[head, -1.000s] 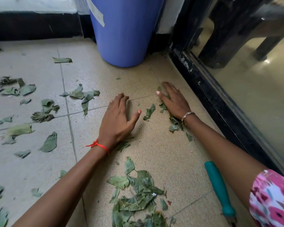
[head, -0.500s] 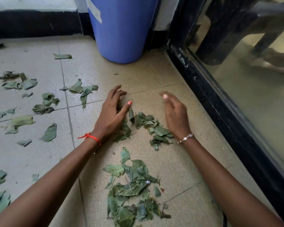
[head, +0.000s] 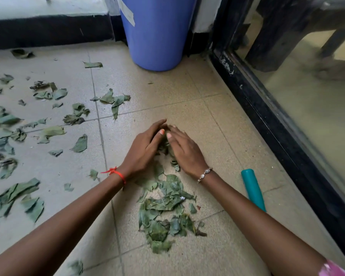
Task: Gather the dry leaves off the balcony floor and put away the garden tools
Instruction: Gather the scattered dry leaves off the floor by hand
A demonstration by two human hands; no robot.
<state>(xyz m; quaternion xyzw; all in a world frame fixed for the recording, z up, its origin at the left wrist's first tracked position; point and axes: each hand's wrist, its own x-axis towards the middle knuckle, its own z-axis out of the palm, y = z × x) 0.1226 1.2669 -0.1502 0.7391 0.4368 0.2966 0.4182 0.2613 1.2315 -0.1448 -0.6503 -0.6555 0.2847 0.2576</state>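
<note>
Teal tool handle (head: pixel 253 189) parallel to door frame (head: pixel 267 120), butt end farthest.

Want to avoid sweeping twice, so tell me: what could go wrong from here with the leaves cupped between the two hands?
1. The small heap pressed between the left hand and right hand looks loose; bits may slip out underneath before reaching the bigger pile.
2. The teal handle lies close beside the right forearm; a sweep could knock it.
3. The scattered leaves on the left tiles could be overlooked.
</note>
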